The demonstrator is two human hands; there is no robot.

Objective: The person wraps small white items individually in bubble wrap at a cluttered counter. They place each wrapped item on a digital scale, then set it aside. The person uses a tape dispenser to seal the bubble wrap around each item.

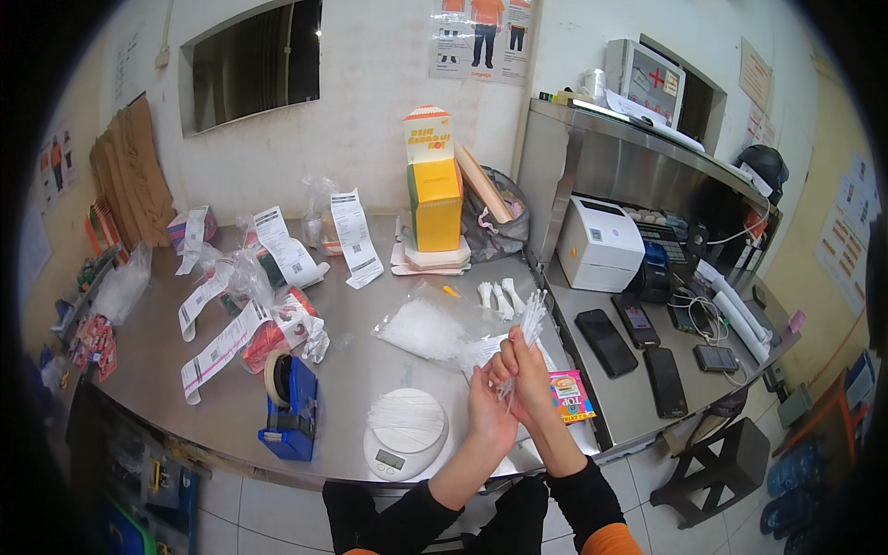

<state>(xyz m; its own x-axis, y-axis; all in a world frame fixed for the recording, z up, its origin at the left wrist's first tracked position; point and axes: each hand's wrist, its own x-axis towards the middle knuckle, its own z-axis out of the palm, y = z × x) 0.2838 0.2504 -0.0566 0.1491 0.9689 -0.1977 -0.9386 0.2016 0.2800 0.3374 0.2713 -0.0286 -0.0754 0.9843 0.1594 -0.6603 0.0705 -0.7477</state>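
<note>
My two hands come together over the front of the steel table. My left hand (491,400) and my right hand (527,372) are closed around one bundle of thin white plastic strips (534,317) that look like cable ties. The bundle's upper ends fan out above my fingers, and its middle is hidden by them. Left of my hands, a white digital scale (389,462) carries a loose pile of similar strips (406,420). A clear plastic bag (421,327) full of white strips lies behind the scale. Several small tied bundles (502,300) rest beyond my hands.
A blue tape dispenser (290,414) stands left of the scale. Bagged goods with paper receipts (222,351) cover the left side. A yellow box (436,205) stands at the back. Right are a pink packet (573,396), a white label printer (598,242) and several handheld devices (606,342).
</note>
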